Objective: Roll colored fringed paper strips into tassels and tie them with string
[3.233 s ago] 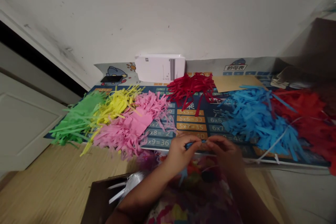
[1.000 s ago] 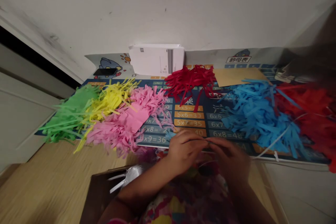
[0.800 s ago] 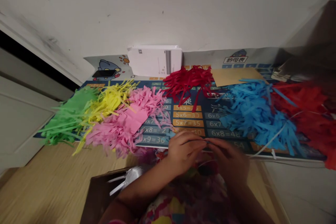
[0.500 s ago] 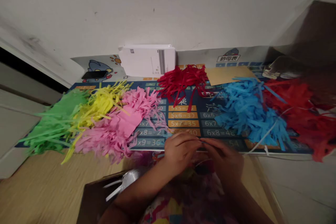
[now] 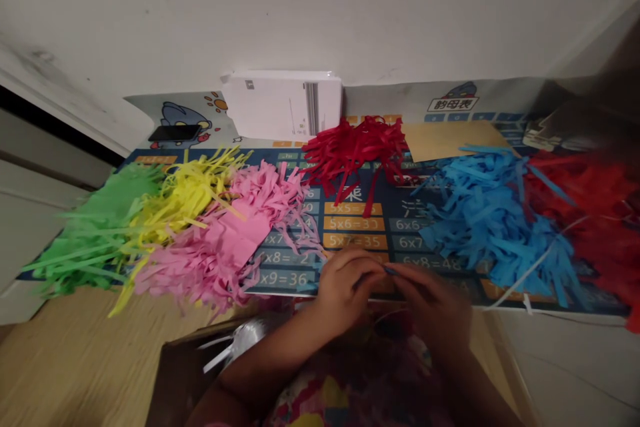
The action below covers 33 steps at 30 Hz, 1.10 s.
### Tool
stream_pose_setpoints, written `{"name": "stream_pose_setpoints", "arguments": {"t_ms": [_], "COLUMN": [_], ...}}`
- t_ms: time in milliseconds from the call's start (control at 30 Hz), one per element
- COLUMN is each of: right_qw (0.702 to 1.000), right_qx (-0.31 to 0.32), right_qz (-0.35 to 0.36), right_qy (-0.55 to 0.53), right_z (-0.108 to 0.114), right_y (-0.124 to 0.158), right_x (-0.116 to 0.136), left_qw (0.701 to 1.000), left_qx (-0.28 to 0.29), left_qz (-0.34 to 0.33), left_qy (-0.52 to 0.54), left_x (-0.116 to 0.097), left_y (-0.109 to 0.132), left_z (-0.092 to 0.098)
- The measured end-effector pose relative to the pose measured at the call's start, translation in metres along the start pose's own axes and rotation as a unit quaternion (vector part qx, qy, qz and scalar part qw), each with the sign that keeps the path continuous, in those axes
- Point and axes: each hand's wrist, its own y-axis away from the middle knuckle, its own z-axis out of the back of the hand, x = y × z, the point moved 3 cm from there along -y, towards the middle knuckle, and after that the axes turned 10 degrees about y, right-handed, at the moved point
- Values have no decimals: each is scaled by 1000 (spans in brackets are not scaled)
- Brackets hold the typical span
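My left hand (image 5: 347, 287) and my right hand (image 5: 433, 303) meet fingertip to fingertip over the front edge of the table. Both are closed in a pinch. A small dark blue bit (image 5: 391, 271) shows between the fingertips; its kind is too small to tell. Just below the hands a thin pale string (image 5: 387, 315) is partly visible. Beyond them lie fringed tissue-paper tassels: pink (image 5: 235, 233) to the left, dark red (image 5: 357, 150) behind, and blue (image 5: 500, 213) to the right.
Yellow tassels (image 5: 185, 197) and green tassels (image 5: 100, 227) lie at the left, red tassels (image 5: 595, 227) at the right. A white box (image 5: 280, 107), a black phone (image 5: 175, 134) and a tan sheet (image 5: 455, 139) are at the back. A white cord (image 5: 535, 267) crosses the blue tassels.
The view has shifted slightly, so the tassels at the right appear farther right. My hands stay together at the table edge, with the left fingers a little more arched.
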Motion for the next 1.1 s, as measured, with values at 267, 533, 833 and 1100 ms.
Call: {"name": "stream_pose_setpoints", "arguments": {"t_ms": [267, 533, 833, 1100], "right_qw": [999, 998, 997, 975], "right_qx": [0, -29, -67, -102], "right_qz": [48, 51, 47, -22], "right_qy": [-19, -2, -14, 196], "right_z": [0, 1, -3, 104], "right_y": [-11, -8, -1, -113], "right_x": [0, 4, 10, -74], "left_qw": [999, 999, 999, 995], "left_qx": [1, 2, 24, 81], "left_qz": [17, -38, -5, 8], "left_qy": [43, -2, 29, 50], "left_x": [5, 7, 6, 12], "left_y": [-3, 4, -4, -16], "left_z": [0, -1, -6, 5]}}
